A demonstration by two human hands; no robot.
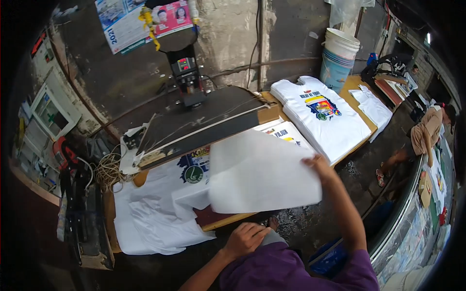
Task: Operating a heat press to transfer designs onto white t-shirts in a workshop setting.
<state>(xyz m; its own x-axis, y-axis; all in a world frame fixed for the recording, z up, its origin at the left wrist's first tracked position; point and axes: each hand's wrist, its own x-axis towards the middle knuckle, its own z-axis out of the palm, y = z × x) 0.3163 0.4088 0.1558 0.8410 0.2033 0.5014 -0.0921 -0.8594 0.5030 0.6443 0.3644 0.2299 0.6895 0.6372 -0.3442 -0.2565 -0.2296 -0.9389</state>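
My right hand (315, 165) grips the right edge of a white sheet (262, 174), which is lifted over the front of the heat press (194, 123) and hides part of the work below. My left hand (245, 237) is low by my body against my grey shorts, fingers curled; what they hold, if anything, is hidden. A printed white T-shirt (150, 213) lies spread and creased at the left of the wooden table, under the press. More printed paper (281, 130) shows behind the sheet. A stack of printed white T-shirts (320, 121) sits to its right.
Stacked buckets (338, 60) stand behind the shirts, near more white garments (371, 111). Tangled cords (109, 169) and a dark metal stand (80, 223) are at the left. At the right, another person (422, 136) is at a second table (403, 242) holding printed shirts.
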